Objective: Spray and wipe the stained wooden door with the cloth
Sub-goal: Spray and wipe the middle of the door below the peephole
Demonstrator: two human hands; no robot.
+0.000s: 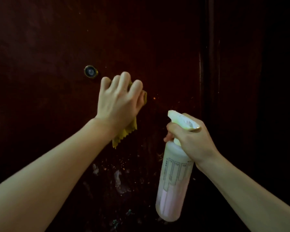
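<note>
A dark reddish wooden door (pixel 57 39) fills the view. My left hand (pixel 119 99) presses a yellow cloth (pixel 124 134) flat against it, just right of and below the peephole; the cloth's zigzag edge hangs under my wrist. My right hand (pixel 191 139) grips the neck of a white spray bottle (pixel 172 185) holding pinkish liquid, its nozzle pointing left toward the door, fingers around the trigger. Whitish smears and specks (pixel 119 180) mark the door below the cloth.
A brass-ringed peephole (pixel 91 71) sits left of my left hand. A vertical door edge or frame (pixel 209 64) runs down the right side, with darker surface beyond it.
</note>
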